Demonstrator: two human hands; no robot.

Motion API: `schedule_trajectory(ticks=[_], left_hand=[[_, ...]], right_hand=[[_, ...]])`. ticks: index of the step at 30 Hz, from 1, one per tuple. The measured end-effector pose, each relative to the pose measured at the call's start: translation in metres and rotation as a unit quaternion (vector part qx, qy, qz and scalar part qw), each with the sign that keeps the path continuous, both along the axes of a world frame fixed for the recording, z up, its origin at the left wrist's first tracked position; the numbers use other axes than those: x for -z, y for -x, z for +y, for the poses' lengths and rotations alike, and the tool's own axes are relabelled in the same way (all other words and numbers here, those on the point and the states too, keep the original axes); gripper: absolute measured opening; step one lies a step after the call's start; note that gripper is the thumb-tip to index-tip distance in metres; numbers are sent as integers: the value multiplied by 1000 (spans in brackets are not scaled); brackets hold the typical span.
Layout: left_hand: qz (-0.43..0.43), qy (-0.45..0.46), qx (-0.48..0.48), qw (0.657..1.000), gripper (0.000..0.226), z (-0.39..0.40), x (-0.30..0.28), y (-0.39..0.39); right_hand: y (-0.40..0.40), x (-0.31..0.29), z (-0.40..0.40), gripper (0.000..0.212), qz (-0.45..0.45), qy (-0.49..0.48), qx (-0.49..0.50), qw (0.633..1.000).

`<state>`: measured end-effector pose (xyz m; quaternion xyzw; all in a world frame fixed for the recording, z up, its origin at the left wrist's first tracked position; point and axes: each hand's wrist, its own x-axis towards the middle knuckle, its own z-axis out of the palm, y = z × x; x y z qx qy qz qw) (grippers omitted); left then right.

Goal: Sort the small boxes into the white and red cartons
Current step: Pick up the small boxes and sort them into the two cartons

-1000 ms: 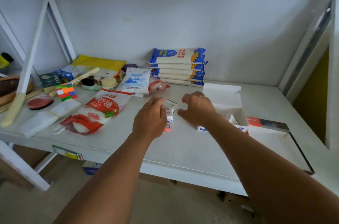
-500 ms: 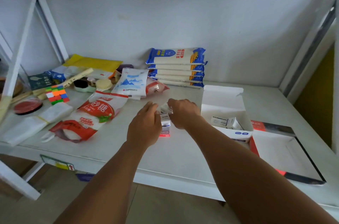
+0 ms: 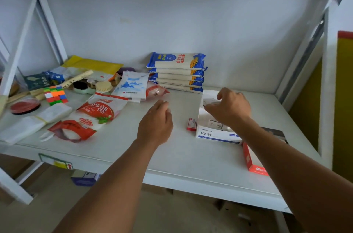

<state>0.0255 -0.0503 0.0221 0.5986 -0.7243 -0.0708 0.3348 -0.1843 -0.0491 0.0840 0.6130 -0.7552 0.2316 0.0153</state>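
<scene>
Head view: the right hand hangs over the open white carton, fingers curled round a small white box held just above the carton's inside. More small boxes lie inside the carton, partly hidden by the wrist. A small red box stands on the shelf just beside the carton's left wall. The red carton lies flat to the right and nearer the front edge, largely covered by the right forearm. The left hand hovers palm down over the shelf, left of the red box, fingers loosely bent and holding nothing. Further left lies a red and white sugar bag, with a colourful puzzle cube and a red round lid beyond it. At the back wall sits a stack of blue and white noodle packs.
</scene>
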Motion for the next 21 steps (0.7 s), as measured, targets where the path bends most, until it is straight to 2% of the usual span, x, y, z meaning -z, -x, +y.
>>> schedule_trajectory(ticks=[3, 6, 9, 13, 16, 21], left_hand=[[0, -3, 0, 1000, 43, 5, -5, 4], [20, -15, -19, 999, 40, 7, -10, -5], [45, -21, -51, 997, 37, 6, -15, -19], [22, -25, -57, 998, 38, 7, -14, -31], [3, -20, -47, 999, 37, 8, -9, -35], [-40, -10, -42, 998, 47, 5, 3, -38]], right_hand=[[0, 7, 8, 58, 36, -49, -13, 998], [-10, 6, 10, 70, 36, -26, -7, 999], [-26, 4, 7, 60, 21, 10, -23, 999], [-57, 13, 1, 42, 47, -56, -152, 986], [-82, 28, -3, 45, 65, -96, -226, 967], [-108, 48, -17, 49, 70, -108, -253, 959]])
